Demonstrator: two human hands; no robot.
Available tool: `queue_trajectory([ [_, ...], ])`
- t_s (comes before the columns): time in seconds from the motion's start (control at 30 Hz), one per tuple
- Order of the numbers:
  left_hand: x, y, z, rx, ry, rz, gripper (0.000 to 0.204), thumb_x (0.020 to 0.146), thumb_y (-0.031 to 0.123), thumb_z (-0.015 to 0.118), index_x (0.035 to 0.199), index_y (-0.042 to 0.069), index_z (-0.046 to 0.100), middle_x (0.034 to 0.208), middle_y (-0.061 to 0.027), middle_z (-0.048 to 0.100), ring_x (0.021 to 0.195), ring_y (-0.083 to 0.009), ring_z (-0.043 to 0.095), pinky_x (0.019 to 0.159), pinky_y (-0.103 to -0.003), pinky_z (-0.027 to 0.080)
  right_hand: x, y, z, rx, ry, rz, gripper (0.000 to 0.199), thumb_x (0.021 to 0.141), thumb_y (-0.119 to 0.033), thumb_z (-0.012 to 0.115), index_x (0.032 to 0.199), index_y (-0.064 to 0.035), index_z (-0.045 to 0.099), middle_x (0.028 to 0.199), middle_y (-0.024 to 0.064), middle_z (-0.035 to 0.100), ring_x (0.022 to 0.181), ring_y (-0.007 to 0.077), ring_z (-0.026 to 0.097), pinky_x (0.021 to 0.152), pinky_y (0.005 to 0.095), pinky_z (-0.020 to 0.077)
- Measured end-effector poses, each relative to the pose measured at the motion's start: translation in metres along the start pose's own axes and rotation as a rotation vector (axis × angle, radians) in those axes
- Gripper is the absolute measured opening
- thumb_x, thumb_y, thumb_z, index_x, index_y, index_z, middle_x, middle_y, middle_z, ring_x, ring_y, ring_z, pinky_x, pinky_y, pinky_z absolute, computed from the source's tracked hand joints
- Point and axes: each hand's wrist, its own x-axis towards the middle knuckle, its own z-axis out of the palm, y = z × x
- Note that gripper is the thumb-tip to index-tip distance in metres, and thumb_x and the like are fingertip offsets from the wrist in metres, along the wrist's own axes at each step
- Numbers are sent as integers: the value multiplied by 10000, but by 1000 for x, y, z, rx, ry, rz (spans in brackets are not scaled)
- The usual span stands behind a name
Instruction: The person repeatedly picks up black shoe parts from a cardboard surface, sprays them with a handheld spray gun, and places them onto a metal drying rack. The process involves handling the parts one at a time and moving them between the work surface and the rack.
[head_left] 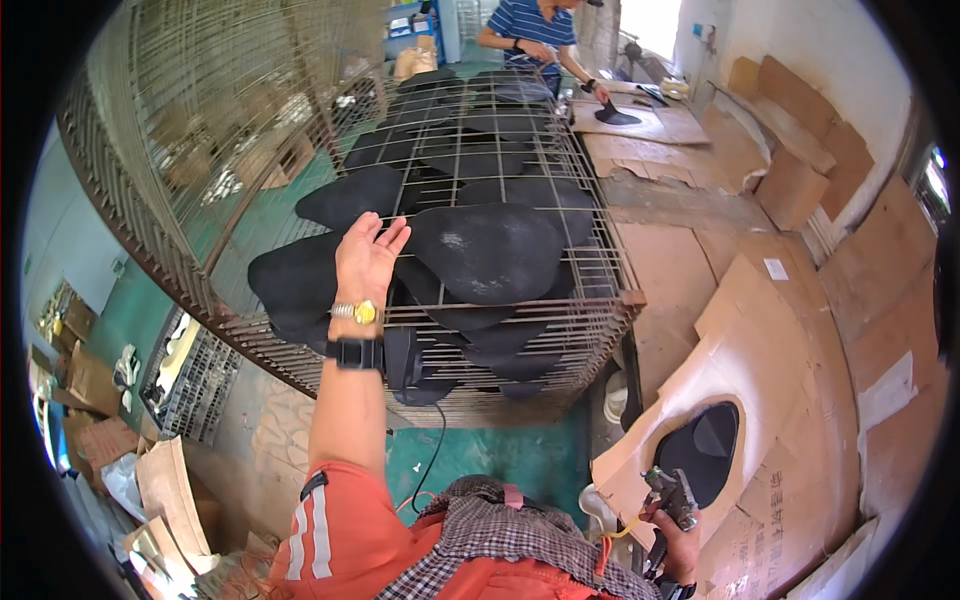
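Note:
My left hand (368, 258) reaches over a wire rack (628, 300), palm up and fingers stretched out, with nothing seen in it. Right beside its fingers lies a rounded black pad (490, 250) with pale smudges, and more black pads (350, 195) spread over the wires. At lower right, my right hand (682, 545) is closed around a metal spray gun (675, 495) with a yellow hose. The gun is in front of another black pad (705, 445), which lies on cardboard (770, 400) whitened around it.
A tall wire mesh panel (210, 150) rises along the rack's left side. Across the rack, a person in a striped shirt (535, 28) handles a dark piece (617, 116) on a cardboard-covered bench (640, 190). Cartons (170, 490) stand at lower left. A black cable (440, 455) hangs by my left arm.

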Motion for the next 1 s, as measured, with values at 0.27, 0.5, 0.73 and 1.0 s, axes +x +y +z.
queue_trajectory([
  [0.27,-166,-84,59,291,-466,-109,170,928,127,573,1056,20,609,1084,-120,644,886,-208,642,787,-311,521,-89,-22,-61,-144,339,-104,265,828,-58,608,1080,9,559,903,62,635,809,152,609,758,310,496],
  [0.5,-173,-225,70,271,-655,-540,182,937,166,564,1022,13,612,1004,-86,648,816,-176,640,728,-273,523,-140,-10,-36,-15,603,-64,263,838,-84,635,1067,23,563,829,77,634,755,161,609,734,305,500],
  [0.73,-202,-294,69,367,-616,-766,136,920,137,574,1003,39,617,925,-75,664,742,-184,658,664,-285,541,-174,1,-30,36,768,-54,247,809,-129,680,979,29,597,807,73,641,750,169,616,709,304,491],
  [1.0,-233,-421,28,904,-921,-534,117,855,68,604,958,23,638,796,-4,627,652,-75,564,590,-206,455,-174,-2,-30,81,741,-135,296,794,-138,680,1025,26,594,844,80,647,816,178,620,771,319,480],
])
